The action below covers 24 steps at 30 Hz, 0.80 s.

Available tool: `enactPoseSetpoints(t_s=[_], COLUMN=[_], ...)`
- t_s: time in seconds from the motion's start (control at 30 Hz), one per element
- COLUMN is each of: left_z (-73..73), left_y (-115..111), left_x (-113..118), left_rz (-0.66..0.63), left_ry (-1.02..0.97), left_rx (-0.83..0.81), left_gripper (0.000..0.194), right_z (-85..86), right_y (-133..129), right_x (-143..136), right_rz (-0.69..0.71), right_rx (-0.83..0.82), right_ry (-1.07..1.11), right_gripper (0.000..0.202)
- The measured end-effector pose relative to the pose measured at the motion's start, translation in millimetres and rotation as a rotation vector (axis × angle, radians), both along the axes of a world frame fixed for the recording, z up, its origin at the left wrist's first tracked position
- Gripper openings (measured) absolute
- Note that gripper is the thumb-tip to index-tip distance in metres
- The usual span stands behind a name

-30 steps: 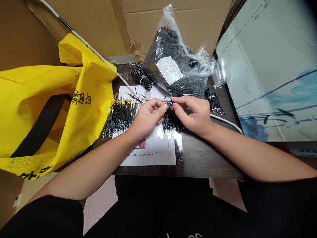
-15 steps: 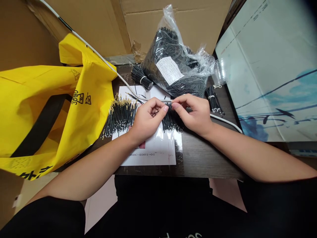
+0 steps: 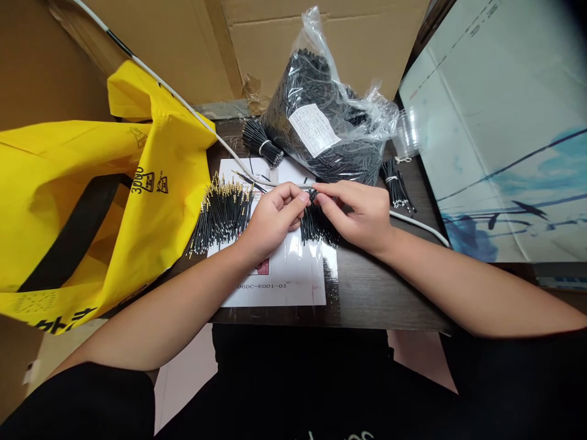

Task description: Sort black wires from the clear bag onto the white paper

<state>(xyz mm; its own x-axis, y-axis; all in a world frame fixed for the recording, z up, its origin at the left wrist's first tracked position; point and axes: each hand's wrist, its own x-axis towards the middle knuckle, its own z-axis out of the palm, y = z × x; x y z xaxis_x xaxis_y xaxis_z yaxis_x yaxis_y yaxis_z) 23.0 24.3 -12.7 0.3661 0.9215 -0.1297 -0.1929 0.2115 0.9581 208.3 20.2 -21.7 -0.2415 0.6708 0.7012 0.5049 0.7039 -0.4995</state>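
Note:
My left hand (image 3: 275, 220) is closed in a pinch over the printed sheet (image 3: 279, 293); whatever is between its fingertips is too small to make out. Close beside it, my right hand (image 3: 355, 211) has its thumb and index finger slightly apart, near the top of a pile of short black wires (image 3: 316, 226). Nothing is plainly visible between those fingers. Left of my left hand lies a larger pile of black wires with gold tips (image 3: 222, 214). A white cable (image 3: 229, 153) runs behind both hands.
A clear bag full of black pieces (image 3: 316, 85) stands at the back. Tied black bundles (image 3: 263, 143) (image 3: 397, 186) flank it, beside clear cups (image 3: 407, 133). A yellow bag (image 3: 178, 153) is at left, a pale panel (image 3: 504, 122) at right, cardboard (image 3: 183, 36) behind.
My right index finger has straightened, and its thumb has moved lower, parting from the fingertip. My left hand's lower fingers have curled and show more beneath the pinch.

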Motion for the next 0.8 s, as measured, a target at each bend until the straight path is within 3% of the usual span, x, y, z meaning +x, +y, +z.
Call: enactPoseSetpoints(t_s=[0.17,0.4,0.8], left_z=[-1.3,1.4,7.2], left_y=[-0.5,-1.9,-0.6], left_x=[-0.9,-2.5,-2.4], left_rz=[-0.004,0.033,0.088], left_ry=[0.016,0.124,0.421], left_rx=[0.006,0.123,0.47], left_gripper=[0.017,0.015,0.016], right_z=[-0.6,4.0,15.2], right_y=[2.6,5.1,6.9], right_x=[0.0,1.0,6.6], right_rz=[0.052,0.056,0.07], right_rx=[0.031,-0.105,-0.243], right_ry=[-0.012,0.086,0.12], right_gripper=[0.024,0.013,0.015])
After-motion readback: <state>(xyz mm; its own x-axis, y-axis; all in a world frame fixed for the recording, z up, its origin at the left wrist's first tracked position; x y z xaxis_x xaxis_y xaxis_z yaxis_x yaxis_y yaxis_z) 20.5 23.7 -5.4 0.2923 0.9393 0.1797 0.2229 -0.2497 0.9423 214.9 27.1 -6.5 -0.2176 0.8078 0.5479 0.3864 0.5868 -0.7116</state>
